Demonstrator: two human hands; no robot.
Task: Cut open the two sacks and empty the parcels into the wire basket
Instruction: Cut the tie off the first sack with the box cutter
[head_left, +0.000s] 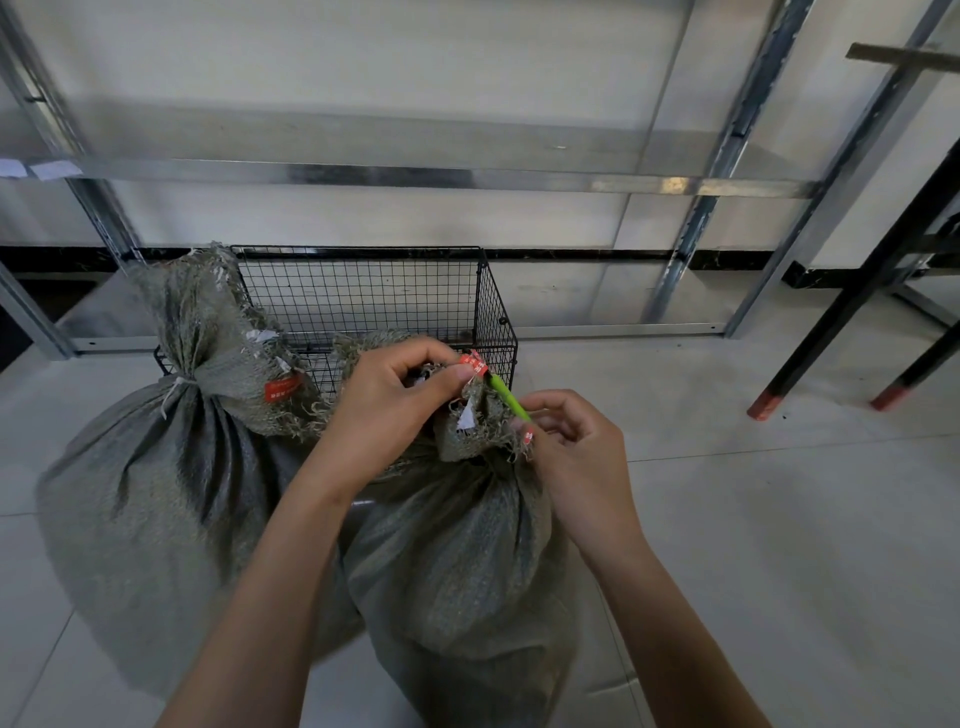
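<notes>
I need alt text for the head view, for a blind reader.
A left hand grips the tied neck of a grey sack while the right hand holds a thin green tool to it. A second tied sack stands at the left, a wire basket behind.

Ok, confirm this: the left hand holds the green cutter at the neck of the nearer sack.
Not quite. The head view shows the right hand holds the green cutter at the neck of the nearer sack; the left hand grips the fabric above it.
</notes>
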